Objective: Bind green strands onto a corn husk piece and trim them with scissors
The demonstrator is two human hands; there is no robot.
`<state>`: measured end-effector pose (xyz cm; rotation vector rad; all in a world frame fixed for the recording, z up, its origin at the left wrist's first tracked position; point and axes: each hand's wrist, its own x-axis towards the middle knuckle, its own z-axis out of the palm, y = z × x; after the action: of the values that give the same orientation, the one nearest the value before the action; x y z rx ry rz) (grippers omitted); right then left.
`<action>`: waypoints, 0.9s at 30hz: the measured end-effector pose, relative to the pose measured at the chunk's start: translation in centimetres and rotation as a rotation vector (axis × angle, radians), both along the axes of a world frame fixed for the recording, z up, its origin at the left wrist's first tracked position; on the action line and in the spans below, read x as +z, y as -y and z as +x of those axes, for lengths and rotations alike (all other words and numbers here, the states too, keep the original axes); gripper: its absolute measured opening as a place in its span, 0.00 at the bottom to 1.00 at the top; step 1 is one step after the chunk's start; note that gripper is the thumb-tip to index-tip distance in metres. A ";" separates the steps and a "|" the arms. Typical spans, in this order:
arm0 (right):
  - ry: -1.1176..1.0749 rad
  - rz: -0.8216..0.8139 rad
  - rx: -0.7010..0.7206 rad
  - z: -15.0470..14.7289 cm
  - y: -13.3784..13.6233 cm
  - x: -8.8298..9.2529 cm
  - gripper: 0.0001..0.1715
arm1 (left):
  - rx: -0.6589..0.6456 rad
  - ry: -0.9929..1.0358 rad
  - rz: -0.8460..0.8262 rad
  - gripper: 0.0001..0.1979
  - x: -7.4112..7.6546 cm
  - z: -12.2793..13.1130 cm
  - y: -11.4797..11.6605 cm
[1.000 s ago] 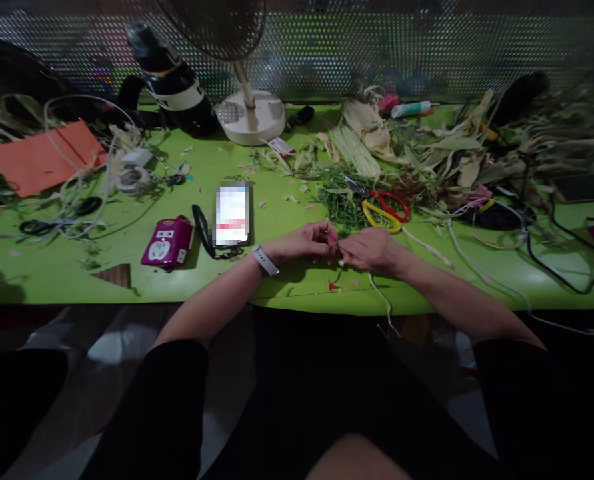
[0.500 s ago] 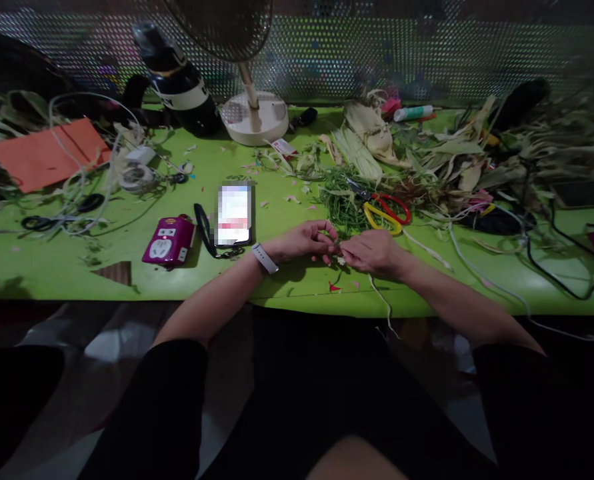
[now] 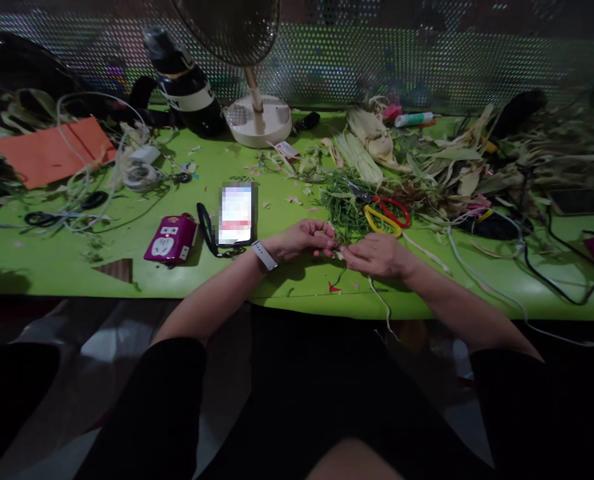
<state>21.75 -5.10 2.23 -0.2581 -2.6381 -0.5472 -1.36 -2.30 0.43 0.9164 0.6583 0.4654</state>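
My left hand [image 3: 304,240], with a white watch on its wrist, and my right hand [image 3: 377,255] meet fingertip to fingertip just above the green table [image 3: 51,267]. Both pinch a small pale strip of leaf [image 3: 341,254] between them; a thin pale strand [image 3: 381,301] trails from my right hand over the table's front edge. A heap of thin green shreds [image 3: 347,203] lies right behind my fingers, with red-and-yellow scissors [image 3: 384,215] on it.
A phone [image 3: 235,215] and a magenta power strip [image 3: 171,240] lie left of my hands. A fan base [image 3: 261,120], a dark bottle [image 3: 184,83], orange paper [image 3: 51,150], black scissors [image 3: 61,215], cables and dried husks [image 3: 451,160] crowd the table.
My hands have stayed together, shifting slightly right and nearer the front edge, the fingers working the small strip. The camera has tilted a little.
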 end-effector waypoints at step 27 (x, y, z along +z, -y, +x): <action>-0.381 -1.286 -0.213 -1.2 -0.6 -1.6 0.37 | 0.070 -0.075 0.382 0.18 0.9 -0.2 0.4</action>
<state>20.55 -4.54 0.59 -0.8912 -2.1955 1.1031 -1.54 -2.69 1.33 1.2792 0.6832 0.6358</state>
